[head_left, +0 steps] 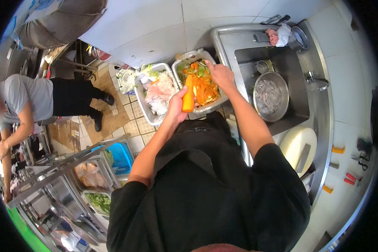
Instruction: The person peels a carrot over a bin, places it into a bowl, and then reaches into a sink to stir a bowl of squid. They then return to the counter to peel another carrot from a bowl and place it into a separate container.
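Carrot (189, 94) is in the left hand (177, 102), right? Looks bright orange and pretty smooth from up here.

Yep, that grip is wrapped around its lower part, thumb on one side and fingertips poking out on the other. It points away from the body, over the left edge of the peelings tub (216, 104).

OK cool, and the right hand (221, 77)?

Over the far right side of that same tub, index finger stretched out. Honestly can't tell if its grip has anything in it, the fingers are in the way.

What's in the tubs?

Long orange peelings (208, 90) with some green bits in that one. The second tub (141, 101) is just beside it on the left, with pale pink and white stuff (160, 90) I can't make out.

And off to the right?

Metal sink (298, 98) with a round metal bowl (264, 117) in it, something whitish and see-through inside. Nearer the body there's a round pale board (293, 143) with a blade (303, 158) lying on it. Oh, and another person (21, 96) is bending forward well off to the left.
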The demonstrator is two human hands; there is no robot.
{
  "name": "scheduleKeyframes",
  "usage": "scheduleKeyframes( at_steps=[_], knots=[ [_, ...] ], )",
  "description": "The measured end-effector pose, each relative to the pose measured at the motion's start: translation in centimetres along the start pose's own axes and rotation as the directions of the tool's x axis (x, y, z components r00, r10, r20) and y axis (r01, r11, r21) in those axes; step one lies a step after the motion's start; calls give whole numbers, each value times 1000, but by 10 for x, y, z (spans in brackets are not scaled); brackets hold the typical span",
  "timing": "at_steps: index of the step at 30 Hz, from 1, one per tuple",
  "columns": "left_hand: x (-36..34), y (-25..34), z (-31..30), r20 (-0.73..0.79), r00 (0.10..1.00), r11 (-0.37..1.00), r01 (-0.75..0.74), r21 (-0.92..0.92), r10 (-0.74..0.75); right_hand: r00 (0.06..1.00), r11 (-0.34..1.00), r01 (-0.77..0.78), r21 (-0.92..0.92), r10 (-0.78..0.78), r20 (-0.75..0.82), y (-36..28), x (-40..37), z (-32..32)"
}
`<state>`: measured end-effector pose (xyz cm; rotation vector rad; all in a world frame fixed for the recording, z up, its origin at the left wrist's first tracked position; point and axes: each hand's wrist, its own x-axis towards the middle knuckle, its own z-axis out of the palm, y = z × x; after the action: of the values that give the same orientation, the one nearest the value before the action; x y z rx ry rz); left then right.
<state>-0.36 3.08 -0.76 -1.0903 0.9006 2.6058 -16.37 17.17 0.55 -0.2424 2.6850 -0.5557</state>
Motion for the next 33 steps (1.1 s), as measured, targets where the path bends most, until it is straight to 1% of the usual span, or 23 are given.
scheduleKeyframes(
  at_steps=[2,3,6,8,10,14,15,17,19,21,22,24,25,28,30,31,33],
  knots=[
    [12,3,-3,-43,999,1000,-2,-12,2,998,999,29,16,-30,49,-5,-23,-6],
    [19,2,-5,-47,999,999,-25,-43,23,998,997,61,46,-62,11,-5,-33,7],
    [35,0,-9,-76,996,992,-48,-113,39,957,957,289,21,-288,-30,-11,-84,22],
    [42,-3,-10,-108,993,984,-60,-166,43,935,936,348,60,-341,-96,-14,-105,28],
    [44,-7,-9,-117,992,981,-59,-184,38,934,936,347,55,-339,-113,-13,-109,31],
    [30,-7,-4,-118,993,991,-25,-128,10,931,934,356,32,-351,-96,-1,-103,48],
    [21,-7,0,-125,992,994,-10,-108,-4,948,951,308,18,-305,-93,1,-94,52],
    [9,-11,0,-68,998,999,8,-40,-10,975,979,205,-8,-205,-84,2,-64,55],
    [-4,-12,-2,-22,999,1000,26,13,-26,993,990,120,-73,-119,25,4,-25,48],
    [-15,-8,0,17,999,998,37,44,-38,995,992,93,-84,-95,-16,9,1,36],
    [-15,-5,2,13,1000,999,17,38,-17,996,993,81,-90,-84,-37,10,5,28],
    [-11,0,5,-3,999,999,-35,10,35,998,1000,30,-3,-30,-54,7,1,11],
    [-7,3,3,-19,999,999,-37,-4,37,999,999,7,38,-5,-53,3,-5,6],
    [7,7,-2,-73,997,998,-40,-48,37,990,991,136,-4,-136,31,-3,-44,14],
    [14,8,-4,-104,994,997,-47,-67,40,935,935,354,-18,-354,-30,-10,-83,22],
    [23,6,-10,-91,995,992,-43,-120,32,923,925,380,-1,-379,-67,-13,-93,27],
    [29,1,-11,-157,987,989,-59,-137,37,896,903,429,30,-421,-144,-15,-106,35]
  ],
)
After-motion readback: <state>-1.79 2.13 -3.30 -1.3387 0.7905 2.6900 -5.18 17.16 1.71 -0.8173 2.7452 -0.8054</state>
